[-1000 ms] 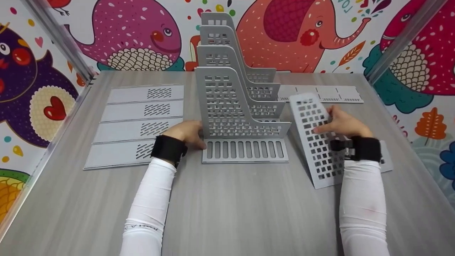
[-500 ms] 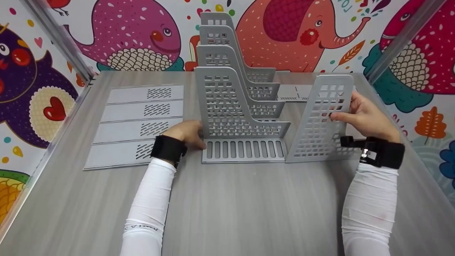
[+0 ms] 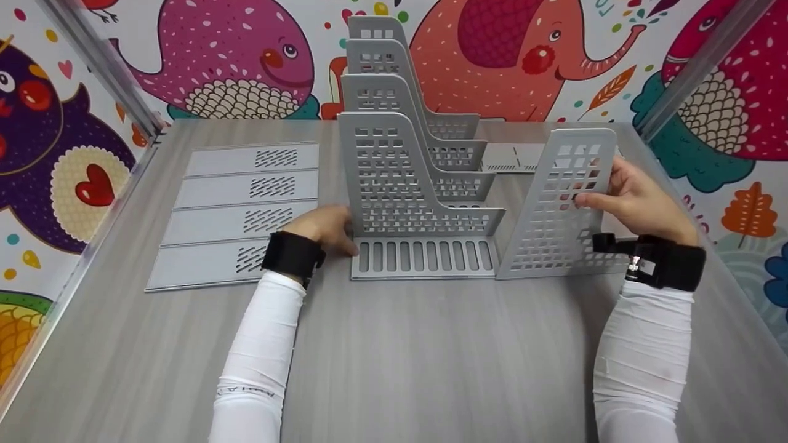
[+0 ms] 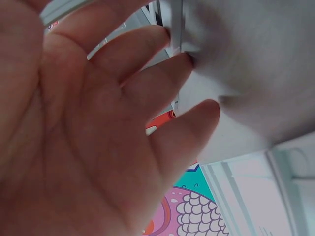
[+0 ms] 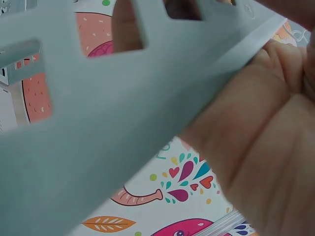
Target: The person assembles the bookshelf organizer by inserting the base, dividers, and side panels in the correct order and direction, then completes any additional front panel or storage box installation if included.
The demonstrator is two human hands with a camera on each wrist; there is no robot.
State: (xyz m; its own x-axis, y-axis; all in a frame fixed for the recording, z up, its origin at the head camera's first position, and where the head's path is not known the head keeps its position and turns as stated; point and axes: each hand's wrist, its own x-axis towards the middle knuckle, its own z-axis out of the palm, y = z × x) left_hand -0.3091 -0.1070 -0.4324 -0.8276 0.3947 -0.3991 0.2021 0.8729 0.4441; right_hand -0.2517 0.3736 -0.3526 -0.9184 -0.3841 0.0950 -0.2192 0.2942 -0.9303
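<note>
A grey file rack (image 3: pixel 394 209) with several upright perforated dividers stands mid-table, its slotted base (image 3: pixel 425 256) facing me. At the base's left edge my left hand (image 3: pixel 323 227) rests, fingers fairly straight and touching the side; in the left wrist view the fingers (image 4: pixel 147 73) reach toward a grey surface. My right hand (image 3: pixel 640 200) pinches the right edge of a grey perforated panel (image 3: pixel 548 215) between thumb and fingers. That panel stands upright, leaning slightly, its lower left corner against the base's right end. The right wrist view shows the panel (image 5: pixel 98 123) close up, hiding some fingers.
Flat grey panels (image 3: pixel 203 224) with slanted slots lie side by side on the left. Behind the held panel lies a pale strip (image 3: pixel 511 161) with short marks. A cartoon-printed wall (image 3: pixel 492 61) closes off the table's back.
The right hand has moved right and turned the perforated panel from a tilted pose to upright, beside the rack's base. In the last half second little moved. The left hand stayed put.
</note>
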